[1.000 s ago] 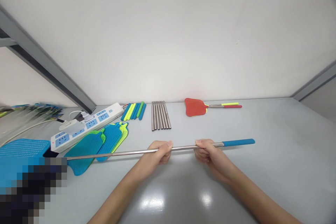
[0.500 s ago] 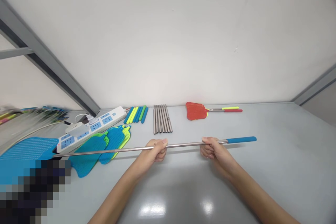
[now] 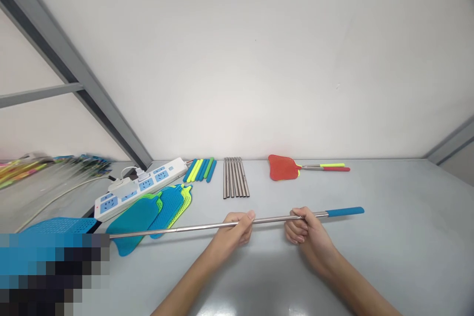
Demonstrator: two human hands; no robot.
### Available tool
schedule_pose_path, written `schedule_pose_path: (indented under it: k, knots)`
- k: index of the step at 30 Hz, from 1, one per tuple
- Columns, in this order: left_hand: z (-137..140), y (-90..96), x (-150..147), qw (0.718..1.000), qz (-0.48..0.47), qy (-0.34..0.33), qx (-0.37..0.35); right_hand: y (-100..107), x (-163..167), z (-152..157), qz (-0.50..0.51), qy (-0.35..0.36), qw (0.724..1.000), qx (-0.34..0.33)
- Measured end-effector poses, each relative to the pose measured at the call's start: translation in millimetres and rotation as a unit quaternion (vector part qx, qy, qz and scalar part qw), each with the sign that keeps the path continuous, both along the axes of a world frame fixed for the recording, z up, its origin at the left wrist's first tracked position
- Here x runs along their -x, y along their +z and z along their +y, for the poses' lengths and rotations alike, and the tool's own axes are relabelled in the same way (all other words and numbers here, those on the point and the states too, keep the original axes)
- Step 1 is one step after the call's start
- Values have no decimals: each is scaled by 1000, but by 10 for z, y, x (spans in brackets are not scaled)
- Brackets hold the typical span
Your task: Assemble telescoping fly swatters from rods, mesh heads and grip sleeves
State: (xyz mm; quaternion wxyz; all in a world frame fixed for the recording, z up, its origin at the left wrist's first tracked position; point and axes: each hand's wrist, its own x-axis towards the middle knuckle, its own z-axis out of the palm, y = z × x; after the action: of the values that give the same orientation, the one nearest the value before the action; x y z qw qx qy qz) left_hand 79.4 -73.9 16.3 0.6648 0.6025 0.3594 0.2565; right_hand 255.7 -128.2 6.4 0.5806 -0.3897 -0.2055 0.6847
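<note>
Both hands hold an extended fly swatter by its thin metal telescopic rod (image 3: 207,227), level above the table. My left hand (image 3: 237,229) is closed around the middle of the rod, thumb on top. Farther right, my right hand (image 3: 301,225) grips the thicker section just short of the blue handle (image 3: 346,212). The swatter's blue mesh head (image 3: 59,225) lies at the far left, partly covered by blurred blocks. Beneath the rod's left part, several loose swatter heads (image 3: 135,219), blue and yellow-green, overlap on the table.
A white power strip (image 3: 140,186) with plugs stands at the left. Along the back lie several coloured handles (image 3: 200,170), several metal rods (image 3: 236,177), and swatters with a red head (image 3: 283,167) on top. Bagged items (image 3: 74,170) sit beyond the grey frame post (image 3: 111,113).
My left hand and the swatter head have moved right, closer to my right hand, and the rod looks slightly shorter. The camera view has shifted a little.
</note>
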Motion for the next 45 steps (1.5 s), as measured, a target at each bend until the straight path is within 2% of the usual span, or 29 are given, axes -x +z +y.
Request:
schedule_pose_path:
  k: [6, 10, 14, 21, 33, 45]
  knots:
    - [-59, -62, -67, 999, 0, -31, -17, -32, 68, -34, -12, -17, 1000, -20]
    - [-82, -46, -122, 996, -38, -60, 45, -84, 91, -8, -26, -84, 996, 8]
    - [-55, 76, -136, 992, -47, -71, 90, -78, 58, 30, -57, -132, 989, 35]
    - [40, 208, 0, 994, -18, -63, 85, -41, -8, 18, -66, -124, 989, 55]
    - [66, 216, 29, 994, 10, -82, 76, -75, -40, 58, -54, -147, 987, 41]
    - [106, 249, 96, 995, 16, -67, 74, -74, -114, 83, -80, -168, 982, 24]
